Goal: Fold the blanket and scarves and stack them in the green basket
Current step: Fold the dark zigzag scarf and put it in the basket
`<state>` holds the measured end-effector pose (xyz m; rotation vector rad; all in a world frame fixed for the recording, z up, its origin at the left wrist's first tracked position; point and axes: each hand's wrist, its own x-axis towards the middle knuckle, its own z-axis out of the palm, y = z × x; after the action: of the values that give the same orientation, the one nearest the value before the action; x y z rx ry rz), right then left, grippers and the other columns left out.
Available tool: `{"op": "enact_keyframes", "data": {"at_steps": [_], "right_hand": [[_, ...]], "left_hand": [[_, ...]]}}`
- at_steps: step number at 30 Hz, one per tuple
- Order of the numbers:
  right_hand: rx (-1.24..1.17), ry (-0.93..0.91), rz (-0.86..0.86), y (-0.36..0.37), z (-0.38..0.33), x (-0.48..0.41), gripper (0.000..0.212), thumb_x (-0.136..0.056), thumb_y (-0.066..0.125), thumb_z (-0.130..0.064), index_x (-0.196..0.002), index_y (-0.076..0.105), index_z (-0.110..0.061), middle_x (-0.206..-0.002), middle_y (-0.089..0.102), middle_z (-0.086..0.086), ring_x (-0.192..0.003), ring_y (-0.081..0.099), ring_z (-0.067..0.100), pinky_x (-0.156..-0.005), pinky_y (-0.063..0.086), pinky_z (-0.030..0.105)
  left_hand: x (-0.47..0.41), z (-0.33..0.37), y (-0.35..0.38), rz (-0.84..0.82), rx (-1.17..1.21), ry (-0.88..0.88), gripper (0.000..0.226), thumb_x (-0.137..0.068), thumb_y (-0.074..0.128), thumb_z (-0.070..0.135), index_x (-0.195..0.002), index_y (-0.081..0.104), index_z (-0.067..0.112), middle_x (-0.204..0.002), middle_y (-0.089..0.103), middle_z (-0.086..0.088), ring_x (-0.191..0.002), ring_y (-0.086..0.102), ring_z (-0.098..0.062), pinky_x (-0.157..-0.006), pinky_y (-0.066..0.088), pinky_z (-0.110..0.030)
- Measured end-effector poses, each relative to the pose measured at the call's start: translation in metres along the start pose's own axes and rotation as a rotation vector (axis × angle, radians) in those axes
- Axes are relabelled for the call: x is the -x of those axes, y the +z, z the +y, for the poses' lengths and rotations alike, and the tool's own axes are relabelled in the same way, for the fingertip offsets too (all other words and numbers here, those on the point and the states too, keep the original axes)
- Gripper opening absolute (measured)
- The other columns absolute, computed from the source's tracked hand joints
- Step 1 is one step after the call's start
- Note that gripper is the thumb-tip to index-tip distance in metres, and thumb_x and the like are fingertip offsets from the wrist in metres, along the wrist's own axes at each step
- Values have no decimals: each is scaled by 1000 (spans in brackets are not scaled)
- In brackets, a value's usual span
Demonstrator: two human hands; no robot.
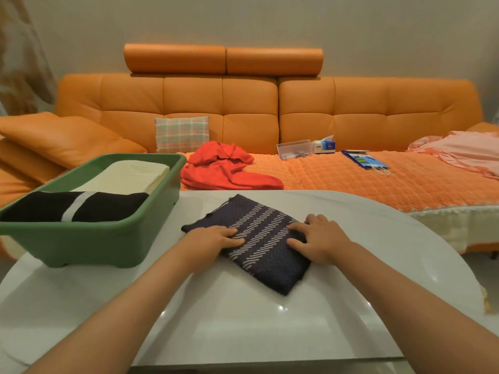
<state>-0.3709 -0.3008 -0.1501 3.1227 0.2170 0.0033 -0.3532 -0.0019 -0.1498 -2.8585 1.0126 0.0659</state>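
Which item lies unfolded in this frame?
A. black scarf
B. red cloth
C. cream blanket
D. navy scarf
B: the red cloth lies crumpled on the sofa. The cream blanket and black scarf sit folded in the basket, and the navy scarf lies folded on the table.

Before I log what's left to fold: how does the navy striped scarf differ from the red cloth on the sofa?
The navy striped scarf lies folded flat on the white table; the red cloth lies crumpled on the sofa. The scarf has pale stripes; the red cloth is plain. The left hand and right hand press the scarf; nothing touches the red cloth. Both sit outside the green basket.
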Motion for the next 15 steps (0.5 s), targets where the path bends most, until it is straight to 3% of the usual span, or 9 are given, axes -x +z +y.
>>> {"op": "enact_keyframes", "data": {"at_steps": [3,7,9,12,15], "right_hand": [[-83,-33,-4,-11,-13,7,39,-92,45,-59,-116,59,-32,-111,58,1,-100,56,20,-84,47,36],[-193,-158,-76,-16,-38,23,22,-90,56,-45,-99,62,-26,-100,67,-1,-94,61,19,-81,52,35],[-161,-215,-56,-17,-46,29,20,-90,58,-44,-97,64,-27,-96,67,-5,-92,61,17,-78,50,32],[-65,-376,87,-17,-49,37,28,-83,62,-53,-100,64,-31,-98,57,-11,-97,53,12,-76,41,29],[-93,-492,-10,-13,-46,46,59,-76,64,-66,-126,55,-37,-119,50,-9,-109,44,9,-92,39,30]], "left_hand": [[7,-15,-12,-103,64,-200,74,-87,43,-1,-147,40,43,-160,26,12,-144,33,-16,-108,37,-31],[11,-5,-14,117,-29,-319,52,-87,47,15,-134,58,33,-141,55,6,-127,51,-20,-101,44,-34],[14,14,-4,213,143,-248,48,-95,44,33,-142,48,33,-150,45,7,-135,43,-18,-108,38,-35],[22,45,13,-7,233,-92,78,-86,30,79,-154,13,45,-165,6,10,-152,5,-16,-123,10,-41],[30,45,23,-87,171,-38,97,-71,21,95,-152,-9,49,-162,-19,12,-149,-21,-16,-122,-6,-45]]}}
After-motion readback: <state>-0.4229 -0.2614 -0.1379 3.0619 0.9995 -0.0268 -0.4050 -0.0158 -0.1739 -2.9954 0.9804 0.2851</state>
